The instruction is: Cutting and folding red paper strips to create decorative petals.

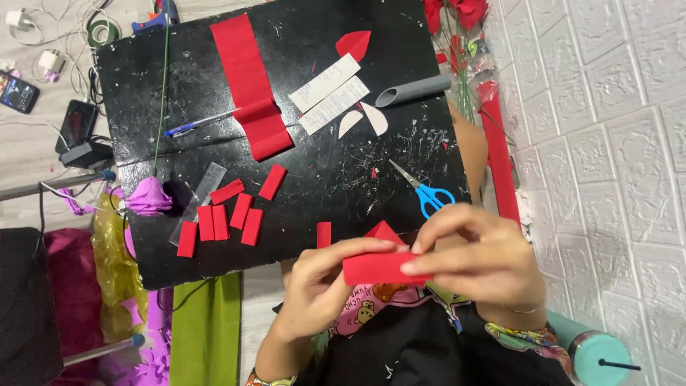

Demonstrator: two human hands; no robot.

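Red crepe paper piece (379, 268) was held between both hands, just above near edge of black board (307, 179). L hand (318, 286) pinched its left end w/ thumb + fingertips; R hand (482, 261) pinched right end, fingers pressed together on top. Small red strips (221, 221) lay in a loose row on board, well apart to left. Blue-handled scissors (425, 191) near R hand. Long red paper band (250, 82), pen (200, 123), grey tube (414, 91) farther back.

Home craft corner: a black work board (300, 179) is lying on the floor, beside it a white brick-pattern wall (607, 143); phone chargers (43, 57) and scissors (427, 191) are lying around the board.
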